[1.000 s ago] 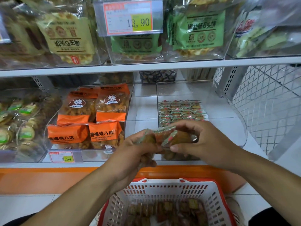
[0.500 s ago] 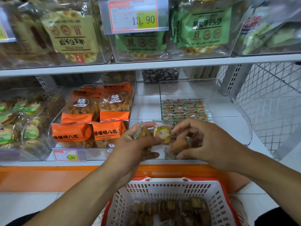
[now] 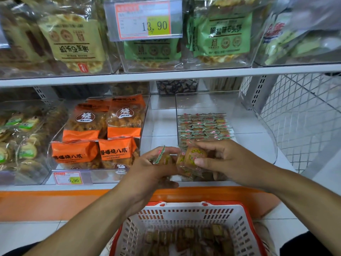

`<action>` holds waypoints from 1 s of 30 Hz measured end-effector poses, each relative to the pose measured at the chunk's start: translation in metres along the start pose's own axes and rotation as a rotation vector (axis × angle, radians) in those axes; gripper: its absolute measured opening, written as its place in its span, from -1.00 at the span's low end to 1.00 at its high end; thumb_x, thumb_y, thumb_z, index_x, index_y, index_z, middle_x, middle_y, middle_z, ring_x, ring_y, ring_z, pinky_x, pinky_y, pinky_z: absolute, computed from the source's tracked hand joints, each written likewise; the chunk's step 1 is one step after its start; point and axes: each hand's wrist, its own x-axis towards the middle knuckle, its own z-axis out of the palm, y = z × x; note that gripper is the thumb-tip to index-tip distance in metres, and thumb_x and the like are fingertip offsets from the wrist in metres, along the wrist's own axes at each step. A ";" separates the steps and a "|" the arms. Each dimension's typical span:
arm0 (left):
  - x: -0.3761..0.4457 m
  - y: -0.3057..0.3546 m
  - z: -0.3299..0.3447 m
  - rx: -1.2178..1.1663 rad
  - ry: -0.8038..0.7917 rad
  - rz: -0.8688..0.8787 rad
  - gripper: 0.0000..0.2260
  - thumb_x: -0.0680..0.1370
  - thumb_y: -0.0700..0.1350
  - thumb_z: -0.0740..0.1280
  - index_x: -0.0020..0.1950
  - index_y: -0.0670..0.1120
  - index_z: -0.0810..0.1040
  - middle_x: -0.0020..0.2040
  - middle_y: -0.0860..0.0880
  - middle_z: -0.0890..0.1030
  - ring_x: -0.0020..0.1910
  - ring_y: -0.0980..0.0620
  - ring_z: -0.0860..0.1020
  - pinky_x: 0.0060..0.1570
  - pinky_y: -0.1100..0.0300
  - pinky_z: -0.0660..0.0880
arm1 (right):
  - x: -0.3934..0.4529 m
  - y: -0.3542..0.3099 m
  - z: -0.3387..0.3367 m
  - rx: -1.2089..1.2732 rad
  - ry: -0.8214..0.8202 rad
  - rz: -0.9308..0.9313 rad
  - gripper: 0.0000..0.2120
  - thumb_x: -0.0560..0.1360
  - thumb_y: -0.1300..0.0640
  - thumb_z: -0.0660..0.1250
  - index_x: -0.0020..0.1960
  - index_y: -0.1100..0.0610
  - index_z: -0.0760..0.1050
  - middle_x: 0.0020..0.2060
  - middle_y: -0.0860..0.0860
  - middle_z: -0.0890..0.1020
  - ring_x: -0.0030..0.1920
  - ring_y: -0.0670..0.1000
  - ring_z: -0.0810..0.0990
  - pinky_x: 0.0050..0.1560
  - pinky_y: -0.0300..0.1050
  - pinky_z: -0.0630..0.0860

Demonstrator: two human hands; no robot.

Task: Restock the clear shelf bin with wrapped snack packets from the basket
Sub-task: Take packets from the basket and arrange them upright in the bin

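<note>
A clear shelf bin (image 3: 265,133) stands on the lower shelf at the right, with rows of small wrapped snack packets (image 3: 203,126) lying flat at its back. My left hand (image 3: 153,169) is closed on a clutch of snack packets (image 3: 163,157) just in front of the bin. My right hand (image 3: 225,161) pinches one brown packet with a yellow-green label (image 3: 193,156) beside the left hand's bunch. Below my arms sits a white basket with a red rim (image 3: 184,217), holding several more brown packets (image 3: 188,239).
To the left a clear bin (image 3: 55,146) holds orange snack bags (image 3: 77,152), with a 9.90 price tag (image 3: 71,179) in front. The upper shelf (image 3: 166,75) carries bins of large biscuit bags and a 13.90 tag (image 3: 145,20). A white wire mesh panel (image 3: 302,115) closes the right side.
My right hand has drawn one packet out of the left hand's bunch and turned its label up. Both hands stay close together in front of the bin.
</note>
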 end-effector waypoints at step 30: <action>0.011 -0.011 0.005 -0.153 0.010 0.155 -0.55 0.33 -0.39 0.49 0.18 -0.09 0.64 0.09 -0.28 0.68 0.00 -0.19 0.69 -0.06 0.08 0.65 | -0.011 -0.010 0.041 0.630 0.178 0.258 -0.74 0.56 -0.07 0.36 0.07 0.07 0.71 0.04 0.26 0.68 0.01 0.20 0.66 -0.18 -0.04 0.61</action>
